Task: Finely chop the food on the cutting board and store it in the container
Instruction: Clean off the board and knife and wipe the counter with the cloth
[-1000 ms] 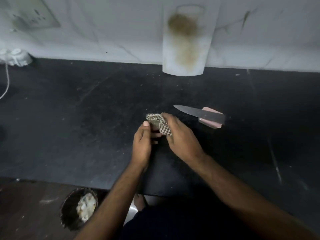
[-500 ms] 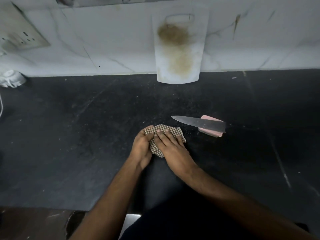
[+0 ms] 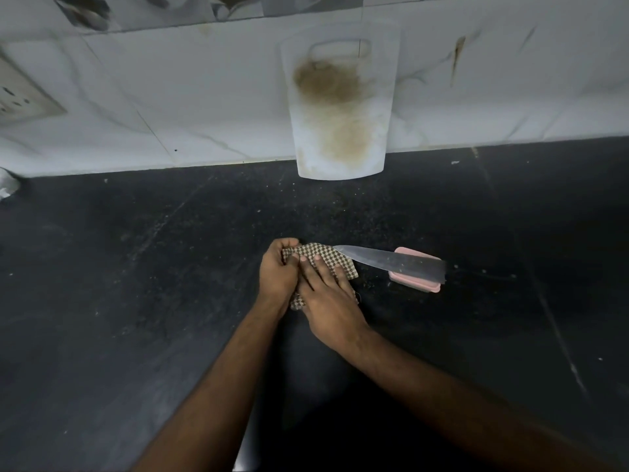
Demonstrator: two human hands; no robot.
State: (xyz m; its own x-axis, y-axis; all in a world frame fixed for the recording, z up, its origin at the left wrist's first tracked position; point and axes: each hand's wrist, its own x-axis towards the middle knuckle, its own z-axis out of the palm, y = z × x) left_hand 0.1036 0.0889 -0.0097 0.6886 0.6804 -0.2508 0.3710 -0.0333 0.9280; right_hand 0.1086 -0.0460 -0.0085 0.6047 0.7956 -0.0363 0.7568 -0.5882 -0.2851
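Black stone counter [image 3: 136, 301] lies bare leftward; left hand [image 3: 277, 270] bunches the checkered cloth [image 3: 318, 257], right hand [image 3: 328, 301] fingers flat, splayed upon it.

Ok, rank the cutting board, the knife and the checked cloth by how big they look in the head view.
1. Cutting board, clearly largest.
2. Knife.
3. Checked cloth, though both hands cover much of it, so its rank below the knife is unsure.

A dark, speckled bench [image 3: 136, 301] runs across the view, dusted with pale crumbs. Behind it rises a white marble-patterned wall [image 3: 170, 97] with thin grey veins and a brownish streak at the right. A switch plate [image 3: 20, 100] sits on the wall at the far left. A small checked cloth [image 3: 323, 258] lies crumpled on the bench near the middle.
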